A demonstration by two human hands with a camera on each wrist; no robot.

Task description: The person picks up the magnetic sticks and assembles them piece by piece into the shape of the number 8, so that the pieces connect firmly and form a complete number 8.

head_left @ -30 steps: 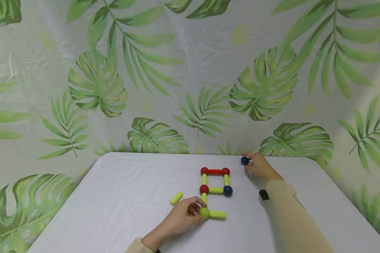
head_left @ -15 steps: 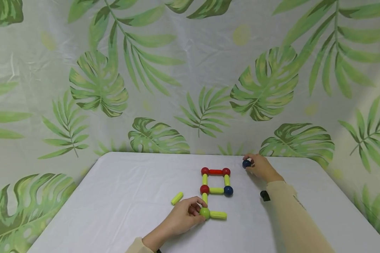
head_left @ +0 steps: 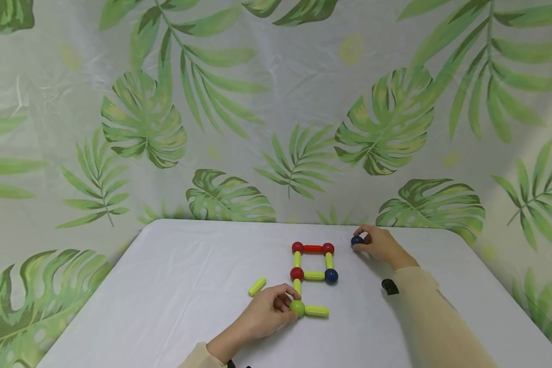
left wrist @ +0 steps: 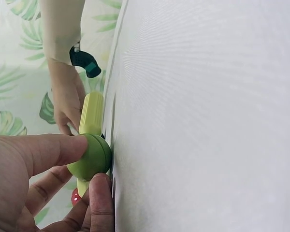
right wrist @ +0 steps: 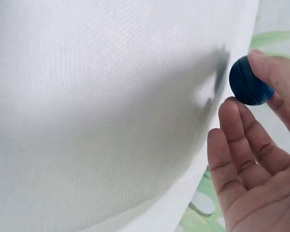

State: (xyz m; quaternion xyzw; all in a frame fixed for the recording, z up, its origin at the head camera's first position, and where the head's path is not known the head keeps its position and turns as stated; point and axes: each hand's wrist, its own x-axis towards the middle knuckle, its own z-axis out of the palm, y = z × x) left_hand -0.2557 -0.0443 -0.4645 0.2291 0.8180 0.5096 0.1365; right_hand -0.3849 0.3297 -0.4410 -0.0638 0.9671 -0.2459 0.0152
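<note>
My left hand [head_left: 268, 313] pinches a light green ball [head_left: 297, 308] between thumb and fingers. From that ball one yellow-green rod [head_left: 317, 311] points right; another runs up to a red ball [head_left: 296, 274]. Beyond it a square of rods and balls lies on the table, with a red rod [head_left: 313, 249] along its far side and a dark blue ball [head_left: 331, 276] at its near right corner. My right hand [head_left: 378, 244] pinches a second dark blue ball [right wrist: 251, 82] near the table's far edge. In the right wrist view its other fingers are spread below the ball.
A loose yellow-green rod [head_left: 257, 286] lies left of the joined pieces, beside my left hand. The white table [head_left: 188, 286] ends at a leaf-patterned backdrop [head_left: 239, 153]. A black strap piece [head_left: 389, 286] shows at my right sleeve.
My right hand has come slightly nearer with the blue ball, lowering it a little in the head view. The left hand keeps its hold on the green ball.
</note>
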